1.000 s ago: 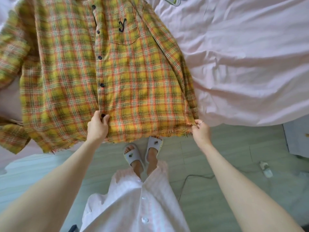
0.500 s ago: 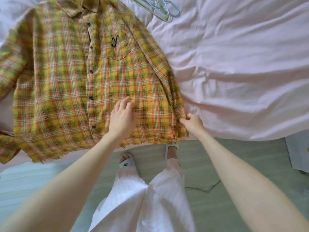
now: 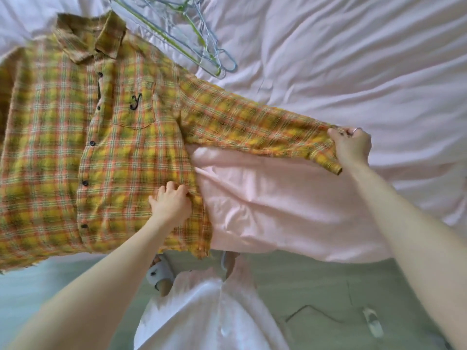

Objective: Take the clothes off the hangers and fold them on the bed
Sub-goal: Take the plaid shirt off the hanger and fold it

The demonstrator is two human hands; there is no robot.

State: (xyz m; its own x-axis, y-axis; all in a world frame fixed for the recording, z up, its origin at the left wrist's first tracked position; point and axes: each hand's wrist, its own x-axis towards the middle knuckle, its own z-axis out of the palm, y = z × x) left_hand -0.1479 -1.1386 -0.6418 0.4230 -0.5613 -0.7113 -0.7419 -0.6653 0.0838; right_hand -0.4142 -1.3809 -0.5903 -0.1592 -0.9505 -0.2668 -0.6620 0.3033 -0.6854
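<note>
A yellow and orange plaid shirt [image 3: 75,152] lies face up on the pink bed sheet [image 3: 328,72], buttoned, collar at the far side. My right hand [image 3: 351,145] grips the cuff of its sleeve [image 3: 252,125], which is stretched out to the right across the sheet. My left hand [image 3: 170,202] rests on the shirt's right side seam near the hem, fingers curled into the fabric there. The shirt's other sleeve runs off the left edge of the view.
Several empty wire hangers [image 3: 192,39] lie on the bed beyond the shirt's shoulder. The bed edge runs along the shirt's hem, with green floor [image 3: 316,286] below. My slippered feet [image 3: 159,271] stand at the edge. A cable [image 3: 316,311] and a small object lie on the floor at right.
My right hand left the hem corner, took the sleeve cuff and pulled the sleeve out to the right. My left hand slid right to the side seam. The view tilted up the bed.
</note>
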